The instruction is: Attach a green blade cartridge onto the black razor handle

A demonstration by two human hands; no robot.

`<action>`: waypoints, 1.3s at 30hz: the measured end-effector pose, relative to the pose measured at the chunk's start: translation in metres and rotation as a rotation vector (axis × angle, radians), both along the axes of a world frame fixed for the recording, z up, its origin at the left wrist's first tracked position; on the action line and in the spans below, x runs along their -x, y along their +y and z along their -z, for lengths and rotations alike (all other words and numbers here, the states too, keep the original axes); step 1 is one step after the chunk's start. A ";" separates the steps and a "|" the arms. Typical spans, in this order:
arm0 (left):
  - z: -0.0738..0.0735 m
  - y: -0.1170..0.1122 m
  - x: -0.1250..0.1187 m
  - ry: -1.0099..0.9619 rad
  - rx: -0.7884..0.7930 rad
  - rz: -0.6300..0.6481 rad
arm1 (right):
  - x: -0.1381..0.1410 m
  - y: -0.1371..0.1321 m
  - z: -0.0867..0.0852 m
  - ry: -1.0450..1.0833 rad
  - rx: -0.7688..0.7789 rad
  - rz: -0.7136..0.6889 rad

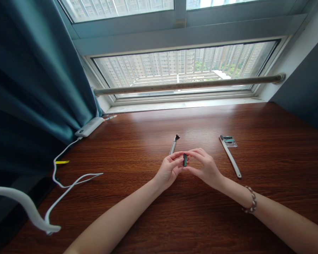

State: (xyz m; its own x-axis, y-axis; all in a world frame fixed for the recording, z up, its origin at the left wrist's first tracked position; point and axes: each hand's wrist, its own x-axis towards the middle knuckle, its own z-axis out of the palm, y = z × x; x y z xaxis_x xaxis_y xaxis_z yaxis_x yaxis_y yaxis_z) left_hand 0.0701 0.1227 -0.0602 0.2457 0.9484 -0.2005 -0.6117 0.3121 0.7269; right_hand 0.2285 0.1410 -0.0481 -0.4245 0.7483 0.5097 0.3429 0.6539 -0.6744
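Between my two hands is a small razor blade cartridge (pixel 184 160), dark with a green strip, held upright above the wooden table. My left hand (pixel 170 168) is closed on its left side with thumb and fingers. The fingertips of my right hand (pixel 206 167) pinch it at the top and bottom ends. Just beyond my left hand lies a razor handle (pixel 173 145) with a bare dark head; its near end is hidden by the fingers. Off to the right, a clear plastic case (pixel 230 141) contains more cartridges.
A long white-grey stick (pixel 231 157) lies against the case. At the left are a white power bank (pixel 90 127), a white cable (pixel 66 192) and a yellow strip (pixel 62 162), beside a blue curtain (pixel 50 63). The wooden table (pixel 137 130) reaches the window sill.
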 end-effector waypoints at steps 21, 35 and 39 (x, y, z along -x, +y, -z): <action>0.018 0.029 0.035 1.723 -0.532 -0.256 | 0.003 0.005 0.011 0.191 0.330 0.085; 0.013 0.004 0.015 1.806 -0.746 -0.130 | 0.004 0.010 0.013 0.574 0.783 -0.088; 0.011 -0.005 0.009 1.573 -0.802 -0.128 | 0.005 0.008 0.003 0.637 0.735 -0.150</action>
State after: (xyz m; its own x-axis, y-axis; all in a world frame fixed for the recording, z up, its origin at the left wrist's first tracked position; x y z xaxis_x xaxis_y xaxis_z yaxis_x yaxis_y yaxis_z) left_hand 0.0608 0.1175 -0.0716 0.2195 0.9186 0.3286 0.7610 -0.3720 0.5315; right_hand 0.2234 0.1487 -0.0508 -0.3483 0.9314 0.1057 -0.2781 0.0050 -0.9605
